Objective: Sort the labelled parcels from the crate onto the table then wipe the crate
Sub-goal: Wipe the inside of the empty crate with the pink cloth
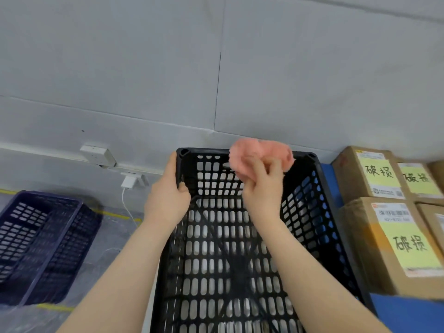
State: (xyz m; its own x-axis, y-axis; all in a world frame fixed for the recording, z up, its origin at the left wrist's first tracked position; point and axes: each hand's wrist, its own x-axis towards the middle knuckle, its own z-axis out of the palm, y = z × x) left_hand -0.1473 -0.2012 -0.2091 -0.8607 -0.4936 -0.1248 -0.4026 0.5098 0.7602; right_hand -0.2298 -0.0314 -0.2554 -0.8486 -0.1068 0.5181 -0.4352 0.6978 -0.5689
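Note:
A black perforated plastic crate stands in front of me with nothing inside it. My left hand grips its far left corner, thumb inside the wall. My right hand holds a crumpled pink cloth up against the crate's far wall near the rim. Brown cardboard parcels with yellow handwritten labels lie on the blue table to the right: one at the back and a larger one nearer me.
A dark blue perforated crate sits on the plastic-covered floor at left. A white socket box and a charger with a white cable hang on the grey wall. The blue table borders the black crate's right side.

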